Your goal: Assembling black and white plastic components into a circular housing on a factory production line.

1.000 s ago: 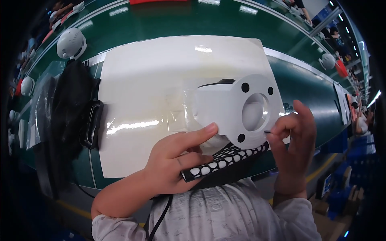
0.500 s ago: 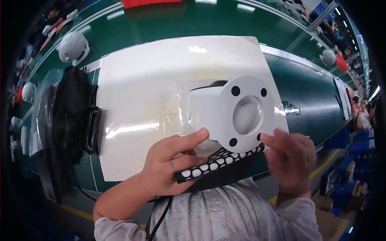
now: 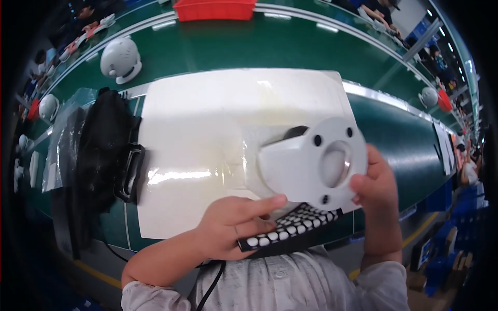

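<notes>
A white rounded device (image 3: 284,165) lies tipped on the white board, its ring-shaped base (image 3: 311,176) facing up toward me. Round black pads show on the base; the spot at its lower right is covered by my fingers. My right hand (image 3: 376,181) is closed around the base's right rim, thumb on the face. In my left hand (image 3: 233,223), the lower fingers hold a black sheet with rows of white round spots (image 3: 298,228). The left thumb and forefinger stretch toward the device's lower edge; whether they touch it I cannot tell.
The white board (image 3: 192,119) covers much of the green bench. To its left lie a black bag (image 3: 104,142), a black handle-like frame (image 3: 129,173) and clear plastic bags (image 3: 62,145). Beyond, a similar white device (image 3: 120,58) and a red bin (image 3: 215,9) stand on a green belt.
My right hand has moved from beside the lower-right pad to grip the base's right rim. The device has turned slightly. The whole view has shifted a little.
</notes>
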`<action>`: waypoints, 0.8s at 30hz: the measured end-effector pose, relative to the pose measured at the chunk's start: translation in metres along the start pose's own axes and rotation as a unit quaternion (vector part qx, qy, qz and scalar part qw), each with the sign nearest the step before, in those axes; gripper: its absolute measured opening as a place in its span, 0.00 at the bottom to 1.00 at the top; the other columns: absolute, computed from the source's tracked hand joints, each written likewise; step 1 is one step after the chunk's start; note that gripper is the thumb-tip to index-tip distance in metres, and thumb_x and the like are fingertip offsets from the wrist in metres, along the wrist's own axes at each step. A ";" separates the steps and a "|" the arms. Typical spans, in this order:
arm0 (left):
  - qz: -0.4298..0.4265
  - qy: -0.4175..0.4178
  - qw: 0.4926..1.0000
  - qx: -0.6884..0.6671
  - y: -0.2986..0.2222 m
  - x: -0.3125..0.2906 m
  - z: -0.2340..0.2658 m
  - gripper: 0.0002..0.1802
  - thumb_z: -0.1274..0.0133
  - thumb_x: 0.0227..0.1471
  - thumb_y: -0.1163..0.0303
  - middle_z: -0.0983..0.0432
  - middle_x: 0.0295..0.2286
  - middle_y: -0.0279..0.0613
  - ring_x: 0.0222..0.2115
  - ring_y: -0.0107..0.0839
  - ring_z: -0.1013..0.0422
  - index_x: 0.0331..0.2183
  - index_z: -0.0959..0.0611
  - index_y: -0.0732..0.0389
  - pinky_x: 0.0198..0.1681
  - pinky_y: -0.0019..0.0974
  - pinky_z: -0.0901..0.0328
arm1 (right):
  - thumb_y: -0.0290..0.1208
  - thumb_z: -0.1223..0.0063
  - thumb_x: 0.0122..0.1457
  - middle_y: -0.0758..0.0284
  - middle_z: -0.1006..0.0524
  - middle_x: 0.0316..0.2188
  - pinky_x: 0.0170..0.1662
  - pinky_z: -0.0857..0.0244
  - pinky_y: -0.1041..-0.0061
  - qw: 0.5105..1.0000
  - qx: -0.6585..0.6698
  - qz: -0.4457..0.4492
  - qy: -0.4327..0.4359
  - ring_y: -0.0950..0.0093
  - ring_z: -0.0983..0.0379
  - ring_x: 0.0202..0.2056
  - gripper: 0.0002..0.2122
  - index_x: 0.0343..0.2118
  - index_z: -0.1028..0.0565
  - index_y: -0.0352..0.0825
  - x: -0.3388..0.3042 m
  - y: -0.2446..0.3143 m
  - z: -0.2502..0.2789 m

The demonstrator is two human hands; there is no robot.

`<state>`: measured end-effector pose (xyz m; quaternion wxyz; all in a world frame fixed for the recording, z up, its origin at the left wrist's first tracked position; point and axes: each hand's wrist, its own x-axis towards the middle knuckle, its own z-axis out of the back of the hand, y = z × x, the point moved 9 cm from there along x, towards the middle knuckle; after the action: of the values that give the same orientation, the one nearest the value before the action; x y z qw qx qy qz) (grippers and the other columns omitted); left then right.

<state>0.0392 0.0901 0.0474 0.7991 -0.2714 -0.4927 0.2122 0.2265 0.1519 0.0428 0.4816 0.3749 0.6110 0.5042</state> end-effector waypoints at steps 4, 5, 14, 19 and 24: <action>0.013 0.064 0.997 -0.034 -0.008 0.006 0.010 0.11 0.46 0.32 0.74 0.32 0.42 0.50 0.24 0.34 0.29 0.26 0.22 0.66 0.27 0.31 0.34 | 0.31 0.44 0.43 0.70 0.29 0.24 0.19 0.43 0.90 0.986 -0.001 0.154 -0.069 0.88 0.37 0.19 0.18 0.37 0.34 0.31 0.030 0.058 0.024; 0.024 0.056 0.997 -0.045 -0.008 0.007 0.014 0.11 0.46 0.32 0.75 0.31 0.41 0.49 0.24 0.33 0.29 0.26 0.21 0.65 0.28 0.30 0.35 | 0.30 0.46 0.45 0.70 0.29 0.23 0.20 0.42 0.88 0.969 -0.095 0.191 -0.122 0.85 0.35 0.19 0.15 0.36 0.34 0.32 0.046 0.069 0.028; 0.083 0.065 0.989 -0.102 -0.025 0.010 0.038 0.12 0.44 0.34 0.77 0.28 0.36 0.44 0.30 0.34 0.29 0.30 0.21 0.63 0.32 0.30 0.36 | 0.30 0.53 0.50 0.63 0.29 0.27 0.32 0.37 0.68 0.585 -0.687 0.313 -0.296 0.64 0.33 0.32 0.06 0.31 0.28 0.38 0.188 0.083 0.037; 0.093 0.070 0.987 -0.109 -0.035 0.013 0.040 0.13 0.44 0.34 0.78 0.27 0.35 0.42 0.29 0.34 0.29 0.30 0.22 0.62 0.32 0.30 0.36 | 0.36 0.59 0.54 0.63 0.28 0.31 0.35 0.38 0.65 0.647 -0.700 0.136 -0.270 0.63 0.32 0.33 0.09 0.30 0.27 0.38 0.207 0.065 0.056; 0.125 0.043 0.983 -0.126 -0.024 0.014 0.038 0.11 0.43 0.32 0.80 0.26 0.32 0.43 0.29 0.34 0.29 0.26 0.21 0.64 0.30 0.30 0.36 | 0.37 0.61 0.55 0.61 0.29 0.36 0.43 0.42 0.68 0.723 -0.579 0.292 -0.239 0.63 0.34 0.39 0.12 0.34 0.29 0.35 0.157 0.053 0.029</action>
<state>0.0123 0.0886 0.0859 0.7461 -0.4382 -0.4431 0.2345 0.2125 0.3184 0.0605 0.5635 0.2912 -0.0749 0.7695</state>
